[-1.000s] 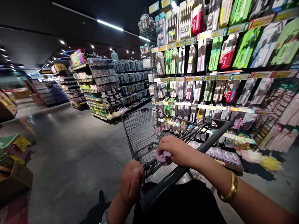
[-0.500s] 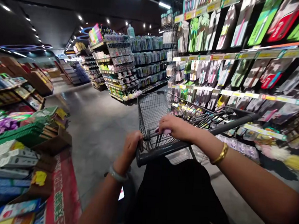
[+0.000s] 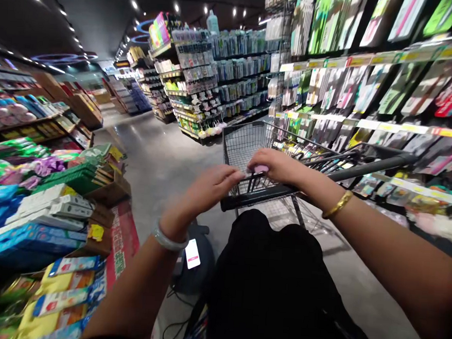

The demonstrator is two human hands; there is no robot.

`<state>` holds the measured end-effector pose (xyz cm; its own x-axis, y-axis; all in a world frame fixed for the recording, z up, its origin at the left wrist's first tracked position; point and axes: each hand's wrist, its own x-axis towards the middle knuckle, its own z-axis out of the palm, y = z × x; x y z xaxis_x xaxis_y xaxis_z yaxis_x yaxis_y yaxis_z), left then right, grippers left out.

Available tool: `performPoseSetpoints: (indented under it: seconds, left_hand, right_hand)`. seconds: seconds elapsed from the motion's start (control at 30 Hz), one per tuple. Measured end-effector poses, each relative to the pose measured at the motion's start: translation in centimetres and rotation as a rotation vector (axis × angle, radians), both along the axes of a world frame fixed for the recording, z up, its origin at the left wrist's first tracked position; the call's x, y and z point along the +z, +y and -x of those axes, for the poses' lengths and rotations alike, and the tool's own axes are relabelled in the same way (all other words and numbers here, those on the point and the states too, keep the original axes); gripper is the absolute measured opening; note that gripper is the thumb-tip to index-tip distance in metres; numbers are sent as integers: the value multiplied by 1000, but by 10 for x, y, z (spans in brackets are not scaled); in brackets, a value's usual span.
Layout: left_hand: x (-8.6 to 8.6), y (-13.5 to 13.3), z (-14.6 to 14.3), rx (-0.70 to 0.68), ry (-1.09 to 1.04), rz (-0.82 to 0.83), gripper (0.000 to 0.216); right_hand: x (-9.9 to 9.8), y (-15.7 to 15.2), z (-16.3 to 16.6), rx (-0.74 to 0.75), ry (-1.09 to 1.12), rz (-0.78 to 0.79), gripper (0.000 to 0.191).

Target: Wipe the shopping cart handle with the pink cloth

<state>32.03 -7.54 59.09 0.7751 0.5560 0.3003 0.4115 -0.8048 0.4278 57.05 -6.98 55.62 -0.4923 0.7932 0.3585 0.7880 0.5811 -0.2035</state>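
Shelving (image 3: 371,86) hung with packets is running down the right side, and a grey floor (image 3: 160,160) is opening ahead toward further aisles. Boxed goods (image 3: 53,209) are crowding the left side. A wire shopping cart (image 3: 247,142) is standing just in front of the person, its handle bar (image 3: 369,170) slanting across the rear edge of the basket.

The right hand (image 3: 278,165), a gold bangle (image 3: 337,204) on its wrist, is clenching the bar near its left end. It is pressing a small pink thing (image 3: 261,169) against the bar; what that is I cannot tell. The left hand (image 3: 209,186) is lying loose, fingers stretched out, the tips just touching the bar's left end without wrapping it.

By my reading the cart is being wheeled mid-aisle under one firm grip. The part of the basket in view is showing only bare mesh, so loading seems hardly under way.
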Motion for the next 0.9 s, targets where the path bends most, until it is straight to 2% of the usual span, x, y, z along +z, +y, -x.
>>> performPoseSetpoints:
  seconds: [0.1,0.17,0.27,0.33,0.43,0.5,0.67,0.73,0.83,0.9]
  left_hand:
    - [11,-23,-24,-7,277,-54,55]
    - [6,-25,-40,59,415,-58,62]
    - [-10,-14,-50,113,542,-7,72]
    - [-15,-6,-48,109,548,-7,75]
    - [-16,4,-38,104,555,-20,76]
    - [-15,10,-29,112,563,-19,77]
    - [-18,20,-16,182,587,-66,74]
    - [-20,20,-19,213,585,-139,68]
    - [-25,16,-32,223,576,-249,57]
    - [-27,13,-40,232,580,-259,54]
  right_hand:
    - [-4,2,-10,1,16,-12,49]
    - [-10,3,-15,-120,-44,-28,53]
    - [-15,4,-16,-349,-117,-53,42]
    - [-14,3,-11,-338,-128,-52,33]
    - [-8,3,-1,-135,-102,-33,29]
    - [-9,6,5,-109,-85,-41,28]
    - [-17,23,17,-437,-87,-106,24]
    - [-15,26,23,-385,-97,-82,23]
    - [-5,24,33,-157,-88,-29,28]
    - [0,21,37,-141,-92,-17,29]
